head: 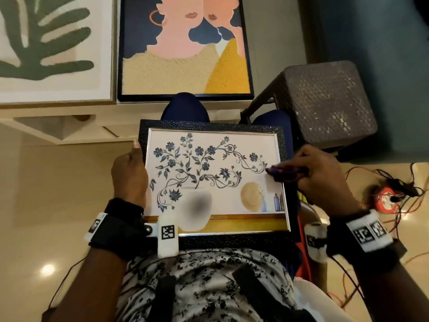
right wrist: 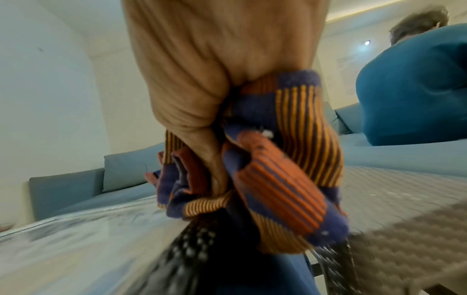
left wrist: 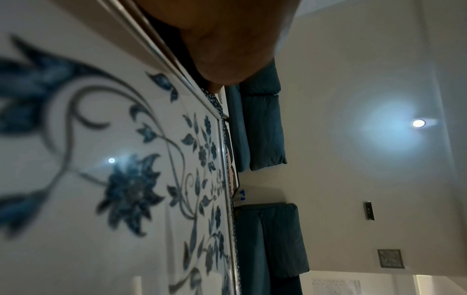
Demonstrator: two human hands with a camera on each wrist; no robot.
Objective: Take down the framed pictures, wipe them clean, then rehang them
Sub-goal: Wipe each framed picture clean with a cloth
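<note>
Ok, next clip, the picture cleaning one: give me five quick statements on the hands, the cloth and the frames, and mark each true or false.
1. The floral picture lies flat on the person's lap. True.
2. The right hand holds a plain white paper towel. False: it grips a striped cloth in blue, orange and yellow.
3. The left hand grips the picture's left edge. True.
4. The cloth is at the picture's left edge. False: it touches the glass near the right edge.
5. The portrait picture is also on the lap. False: it stands beyond the knees, beside a leaf picture.
</note>
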